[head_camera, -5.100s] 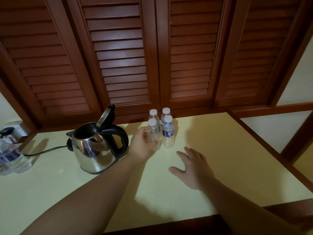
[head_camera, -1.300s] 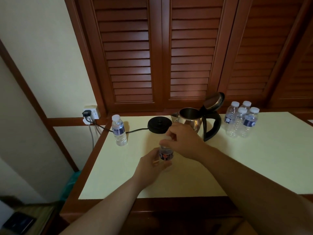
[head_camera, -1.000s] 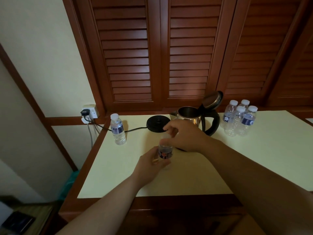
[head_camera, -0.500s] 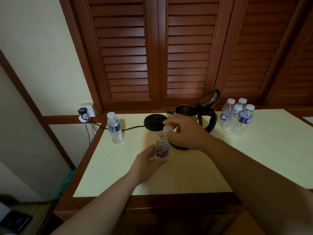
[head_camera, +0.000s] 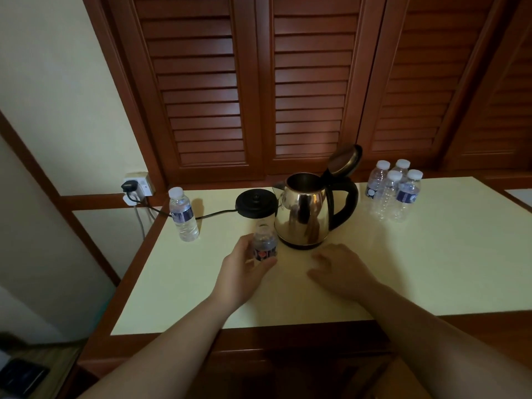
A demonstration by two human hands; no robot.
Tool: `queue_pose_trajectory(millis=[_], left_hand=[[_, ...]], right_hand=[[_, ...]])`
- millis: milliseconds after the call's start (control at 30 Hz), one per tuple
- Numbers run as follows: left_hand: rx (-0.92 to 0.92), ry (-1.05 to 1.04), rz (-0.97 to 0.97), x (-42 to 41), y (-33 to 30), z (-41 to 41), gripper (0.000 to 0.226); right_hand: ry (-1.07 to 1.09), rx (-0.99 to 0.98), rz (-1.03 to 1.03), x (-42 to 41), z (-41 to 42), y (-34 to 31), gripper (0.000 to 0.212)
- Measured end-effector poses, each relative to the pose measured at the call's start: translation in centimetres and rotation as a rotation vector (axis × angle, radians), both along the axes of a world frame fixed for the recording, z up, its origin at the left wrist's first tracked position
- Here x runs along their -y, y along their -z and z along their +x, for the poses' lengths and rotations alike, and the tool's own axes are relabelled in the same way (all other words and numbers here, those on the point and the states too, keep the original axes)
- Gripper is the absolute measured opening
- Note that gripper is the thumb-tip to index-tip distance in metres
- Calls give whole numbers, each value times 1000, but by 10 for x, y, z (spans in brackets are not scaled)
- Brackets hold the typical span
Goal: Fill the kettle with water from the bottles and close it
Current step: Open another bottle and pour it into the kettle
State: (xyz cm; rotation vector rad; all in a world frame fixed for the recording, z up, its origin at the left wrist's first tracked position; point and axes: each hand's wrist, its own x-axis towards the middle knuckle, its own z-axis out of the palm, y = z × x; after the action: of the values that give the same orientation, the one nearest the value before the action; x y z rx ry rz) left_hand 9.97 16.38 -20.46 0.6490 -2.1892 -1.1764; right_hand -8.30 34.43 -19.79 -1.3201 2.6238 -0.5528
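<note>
Your left hand [head_camera: 243, 272] gripped an uncapped bottle [head_camera: 263, 243] standing upright on the counter [head_camera: 431, 254], just left of the kettle [head_camera: 305, 210]. Your right hand [head_camera: 341, 269] lay palm down on the counter near the kettle's front, fingers loosely bent; whether it held the cap, you couldn't tell. The kettle stood off its base [head_camera: 254, 202], lid [head_camera: 344, 158] tipped open. One capped bottle [head_camera: 183, 214] stood at the left; four bottles [head_camera: 393, 190] clustered at the right.
</note>
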Motion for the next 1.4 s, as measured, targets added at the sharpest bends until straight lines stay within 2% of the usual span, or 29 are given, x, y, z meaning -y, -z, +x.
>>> queue_pose_trajectory(millis=[167, 267, 500, 667, 933, 1400], left_hand=[[-77, 4, 83, 9, -25, -9, 46], [-125, 38, 45, 22, -56, -17, 42], [-73, 72, -258, 67, -118, -53, 57], [145, 84, -488, 84, -140, -74, 66], [307, 137, -610, 94, -150, -86, 71], [422, 163, -860, 107, -177, -86, 72]], right_hand=[[114, -88, 125, -17, -14, 9, 100], [105, -51, 209, -27, -21, 18, 114], [97, -69, 214, -29, -21, 21, 113], [98, -69, 192, -30, -23, 24, 111], [94, -74, 192, -30, -25, 25, 110], [103, -89, 181, -30, -26, 26, 108]])
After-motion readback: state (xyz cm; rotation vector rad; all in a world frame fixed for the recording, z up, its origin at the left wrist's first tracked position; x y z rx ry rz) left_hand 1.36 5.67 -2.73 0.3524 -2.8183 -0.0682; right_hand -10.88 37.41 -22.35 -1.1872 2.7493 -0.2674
